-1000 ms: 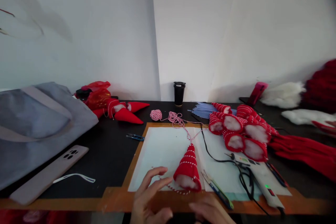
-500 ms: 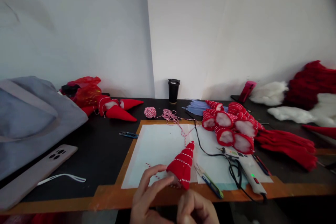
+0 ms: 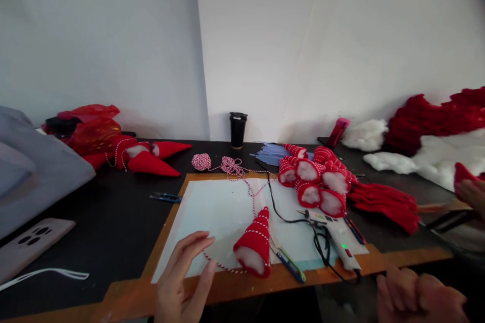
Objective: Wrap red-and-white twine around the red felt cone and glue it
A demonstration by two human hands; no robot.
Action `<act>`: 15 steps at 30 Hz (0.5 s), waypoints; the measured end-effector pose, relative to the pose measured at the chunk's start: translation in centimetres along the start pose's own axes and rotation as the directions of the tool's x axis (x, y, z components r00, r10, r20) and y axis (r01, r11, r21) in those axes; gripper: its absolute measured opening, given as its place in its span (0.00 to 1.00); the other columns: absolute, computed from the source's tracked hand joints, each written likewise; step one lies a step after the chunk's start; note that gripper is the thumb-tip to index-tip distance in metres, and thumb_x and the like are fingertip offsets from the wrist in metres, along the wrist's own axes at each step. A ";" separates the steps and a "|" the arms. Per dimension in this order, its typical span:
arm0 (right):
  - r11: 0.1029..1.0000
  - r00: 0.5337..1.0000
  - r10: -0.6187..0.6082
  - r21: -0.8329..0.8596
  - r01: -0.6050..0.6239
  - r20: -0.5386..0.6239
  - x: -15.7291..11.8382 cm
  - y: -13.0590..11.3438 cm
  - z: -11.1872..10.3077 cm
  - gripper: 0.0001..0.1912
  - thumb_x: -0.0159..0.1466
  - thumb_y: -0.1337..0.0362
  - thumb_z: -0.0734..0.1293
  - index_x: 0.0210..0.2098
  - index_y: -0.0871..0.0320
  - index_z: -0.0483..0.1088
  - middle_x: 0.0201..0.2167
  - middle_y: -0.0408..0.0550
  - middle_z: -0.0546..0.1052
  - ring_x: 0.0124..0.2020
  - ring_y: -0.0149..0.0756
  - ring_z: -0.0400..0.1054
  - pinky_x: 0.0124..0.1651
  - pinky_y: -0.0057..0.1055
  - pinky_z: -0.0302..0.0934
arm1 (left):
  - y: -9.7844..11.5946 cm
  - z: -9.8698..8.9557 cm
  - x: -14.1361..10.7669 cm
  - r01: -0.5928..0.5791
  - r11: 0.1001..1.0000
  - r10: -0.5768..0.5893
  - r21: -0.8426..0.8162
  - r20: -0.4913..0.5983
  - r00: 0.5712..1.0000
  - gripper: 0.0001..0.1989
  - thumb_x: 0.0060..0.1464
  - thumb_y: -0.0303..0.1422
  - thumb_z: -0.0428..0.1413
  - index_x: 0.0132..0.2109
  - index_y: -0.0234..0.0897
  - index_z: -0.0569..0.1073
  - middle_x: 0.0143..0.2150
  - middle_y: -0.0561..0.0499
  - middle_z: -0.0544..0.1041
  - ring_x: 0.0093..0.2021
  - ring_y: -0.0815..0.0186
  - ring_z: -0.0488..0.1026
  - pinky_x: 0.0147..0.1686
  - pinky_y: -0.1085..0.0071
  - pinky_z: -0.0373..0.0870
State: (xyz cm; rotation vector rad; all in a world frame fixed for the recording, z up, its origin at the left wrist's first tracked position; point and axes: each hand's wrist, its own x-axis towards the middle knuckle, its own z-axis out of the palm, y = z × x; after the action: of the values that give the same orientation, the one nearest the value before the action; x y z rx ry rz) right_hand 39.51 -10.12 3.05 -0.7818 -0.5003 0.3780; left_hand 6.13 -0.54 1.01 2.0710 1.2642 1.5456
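Observation:
A red cone (image 3: 254, 245) wound with red-and-white twine lies on the white sheet (image 3: 204, 217), its tip pointing away and its stuffed white base facing me. A loose end of the twine (image 3: 223, 266) runs from its base toward my left hand (image 3: 185, 275). That hand is open at the cone's left, fingers apart, not touching the cone. At the lower right, beyond the board's front edge, my right hand (image 3: 419, 295) has its fingers curled; whether anything is in them is hidden.
Several stuffed red cones (image 3: 310, 171), a glue gun (image 3: 337, 242) with a black cable, and snips (image 3: 290, 262) lie right. A twine ball (image 3: 201, 162) and black cup (image 3: 238, 130) stand behind. Another person's hand (image 3: 472, 192) shows at far right, by red fabric.
My right hand has moved away from the cone to the lower right. My left hand has let go and shifted left. The view has turned right, and another person's hand now shows.

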 end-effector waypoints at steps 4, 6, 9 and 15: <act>0.971 0.978 0.188 -0.166 -0.170 0.095 -1.3 1.4 1.2 0.15 0.58 0.60 0.76 0.24 0.58 0.69 0.19 0.39 0.66 0.21 0.26 0.59 0.21 0.22 0.56 | -0.1 0.8 -0.2 -0.006 1.000 0.007 -0.026 0.038 0.999 0.11 0.62 0.32 0.54 0.51 0.43 0.74 0.53 0.47 0.73 0.53 0.60 0.73 0.50 0.68 0.74; 0.941 0.937 0.313 -0.182 -0.285 0.153 -2.4 2.2 2.5 0.14 0.57 0.59 0.77 0.25 0.59 0.71 0.20 0.40 0.66 0.20 0.25 0.59 0.20 0.20 0.56 | 0.3 1.2 -0.3 -0.019 0.999 0.022 -0.044 0.064 0.998 0.12 0.62 0.32 0.54 0.52 0.43 0.74 0.53 0.47 0.73 0.52 0.60 0.73 0.49 0.68 0.74; 0.903 0.885 0.429 -0.096 -0.418 0.182 -4.1 3.2 4.8 0.15 0.56 0.55 0.77 0.25 0.59 0.75 0.20 0.39 0.64 0.19 0.23 0.54 0.17 0.18 0.52 | 1.7 1.9 0.0 -0.078 0.996 0.082 -0.046 0.079 0.994 0.13 0.62 0.31 0.55 0.52 0.42 0.74 0.53 0.46 0.73 0.51 0.59 0.74 0.47 0.67 0.75; 0.723 0.630 0.622 -0.031 -0.691 0.465 -6.1 4.2 7.9 0.22 0.59 0.47 0.73 0.42 0.59 0.81 0.19 0.35 0.56 0.17 0.22 0.43 0.13 0.17 0.43 | 5.6 4.2 2.3 -0.322 0.935 0.330 -0.150 0.031 0.944 0.15 0.60 0.27 0.56 0.53 0.42 0.75 0.45 0.44 0.76 0.45 0.59 0.75 0.41 0.66 0.76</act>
State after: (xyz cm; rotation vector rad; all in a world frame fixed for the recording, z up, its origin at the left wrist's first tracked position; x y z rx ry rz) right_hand 29.57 -5.90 2.90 -0.7083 -0.5919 1.3080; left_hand 12.59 -0.89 4.47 2.2967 0.7908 1.6413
